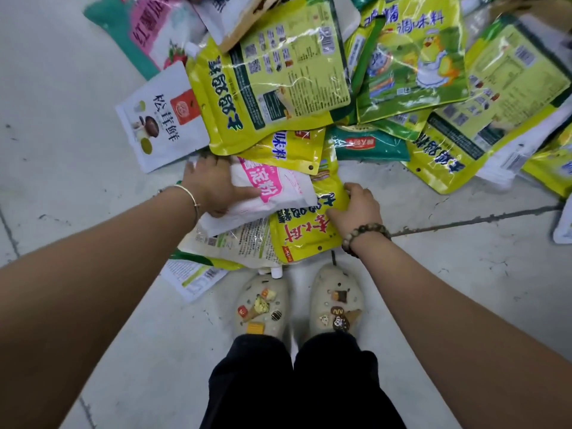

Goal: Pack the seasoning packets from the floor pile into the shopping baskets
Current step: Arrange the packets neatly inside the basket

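Where glossy pouches [278, 72] heap at twelve o'clock, the left grip [213, 188] pinches a flat white packet [247, 212]. The right grip [356, 209] clasps a crinkled yellow pouch [309, 233].

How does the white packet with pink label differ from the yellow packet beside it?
The white packet is matt with a pink label; the yellow packet is glossy with red and blue print. The white packet overlaps the yellow packet. The left hand grips the white packet, the right hand the yellow packet.
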Demonstrator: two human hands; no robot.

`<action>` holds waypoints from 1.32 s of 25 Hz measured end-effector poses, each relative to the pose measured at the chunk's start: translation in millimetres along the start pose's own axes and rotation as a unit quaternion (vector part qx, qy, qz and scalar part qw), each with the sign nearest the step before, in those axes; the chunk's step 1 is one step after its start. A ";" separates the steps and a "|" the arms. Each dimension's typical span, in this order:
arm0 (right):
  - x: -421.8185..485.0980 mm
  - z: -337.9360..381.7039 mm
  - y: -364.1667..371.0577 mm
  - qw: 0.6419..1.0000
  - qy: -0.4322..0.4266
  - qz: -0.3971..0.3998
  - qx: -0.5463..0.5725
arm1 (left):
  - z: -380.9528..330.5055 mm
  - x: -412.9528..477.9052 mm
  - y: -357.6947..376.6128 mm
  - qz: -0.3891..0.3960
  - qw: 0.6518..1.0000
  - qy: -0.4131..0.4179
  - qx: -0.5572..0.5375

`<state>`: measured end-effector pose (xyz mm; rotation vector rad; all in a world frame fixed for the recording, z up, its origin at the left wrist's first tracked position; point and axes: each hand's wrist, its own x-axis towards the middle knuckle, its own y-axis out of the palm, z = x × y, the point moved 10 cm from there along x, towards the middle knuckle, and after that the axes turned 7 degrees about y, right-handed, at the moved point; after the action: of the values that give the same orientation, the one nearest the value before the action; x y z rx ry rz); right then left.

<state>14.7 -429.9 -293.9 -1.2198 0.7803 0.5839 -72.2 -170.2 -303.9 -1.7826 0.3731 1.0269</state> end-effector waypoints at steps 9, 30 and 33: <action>25.1 6.6 3.6 0.997 0.064 0.041 -0.008 | -1.2 1.1 -20.4 -0.060 0.998 -0.027 0.007; -74.3 -85.4 -50.2 0.924 0.126 -0.022 0.359 | -62.7 -83.0 11.2 0.042 0.960 -0.021 -0.275; -108.5 -100.7 -75.0 0.908 0.141 -0.035 0.393 | -68.5 -130.2 1.5 -0.001 0.943 -0.048 -0.330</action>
<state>-16.1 -545.0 -178.5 -0.5734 1.0728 -0.0029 -117.9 -256.4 -193.8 -2.3038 -0.0537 1.3347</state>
